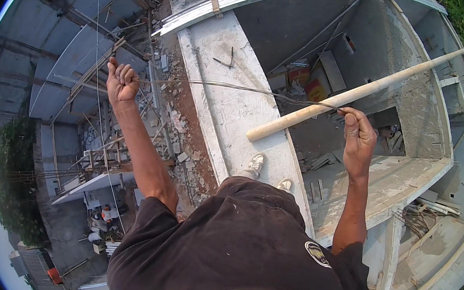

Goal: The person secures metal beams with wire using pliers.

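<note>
A bundle of thin wire (233, 86) stretches across in front of me, between my two raised hands. On the left, my left hand (122, 82) is closed in a fist on one end of it. My right hand (359, 140) pinches the other end between thumb and fingers. Below the wire's right part lies a pale round wooden pole (360, 94), its near end on the white ledge (229, 118) and its far end over the opposite wall. Further off on that ledge, a pair of pincers (225, 58) rests with its handles spread.
I stand on the narrow, high ledge, my shoes (256, 162) near its right edge. Roofless rooms drop away on the right; rubble (188, 160) lies far below on the left. A ribbed metal strip (226, 6) crosses the ledge's far end. A thin line (98, 65) hangs at left.
</note>
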Tool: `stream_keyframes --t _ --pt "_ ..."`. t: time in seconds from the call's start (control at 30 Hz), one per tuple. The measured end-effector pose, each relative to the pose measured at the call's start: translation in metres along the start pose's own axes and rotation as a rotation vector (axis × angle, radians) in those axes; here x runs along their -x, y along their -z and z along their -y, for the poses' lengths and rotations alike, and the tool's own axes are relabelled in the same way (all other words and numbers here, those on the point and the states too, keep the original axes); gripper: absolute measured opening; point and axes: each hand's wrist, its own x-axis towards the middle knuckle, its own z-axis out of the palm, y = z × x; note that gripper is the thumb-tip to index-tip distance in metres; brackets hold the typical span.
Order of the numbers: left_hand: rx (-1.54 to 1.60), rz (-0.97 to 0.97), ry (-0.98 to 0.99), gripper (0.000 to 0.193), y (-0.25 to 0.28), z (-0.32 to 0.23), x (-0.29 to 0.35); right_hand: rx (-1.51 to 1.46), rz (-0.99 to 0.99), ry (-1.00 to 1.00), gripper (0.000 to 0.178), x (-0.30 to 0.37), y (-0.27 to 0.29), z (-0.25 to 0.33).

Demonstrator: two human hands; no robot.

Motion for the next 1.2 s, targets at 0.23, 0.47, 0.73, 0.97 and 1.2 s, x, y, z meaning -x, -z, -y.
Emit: stream_keyframes --t 0.23,0.47,0.73,0.97,1.2 --pt "-0.15 0.375 -0.373 0.033 -0.089 -0.028 -0.013 0.101 1.151 0.037 0.028 0.073 -0.08 -0.038" --pt "0.04 0.174 0.162 0.028 0.025 0.029 -0.015 -0.809 -0.108 -0.195 0.035 -0.05 -0.019 -0.06" --pt "-0.378 0.016 -0.507 0.027 -0.014 -0.04 -0.048 -0.119 0.937 -0.04 0.028 0.115 -0.131 -0.098" --pt "-0.426 -0.486 -0.399 0.027 0.084 -0.036 -0.084 0.529 0.428 -0.056 0.026 0.076 -0.063 -0.119" --pt "-0.246 -0.187 -0.241 0.032 0.102 -0.072 -0.105 -0.356 0.84 0.17 0.036 0.047 -0.019 0.016"
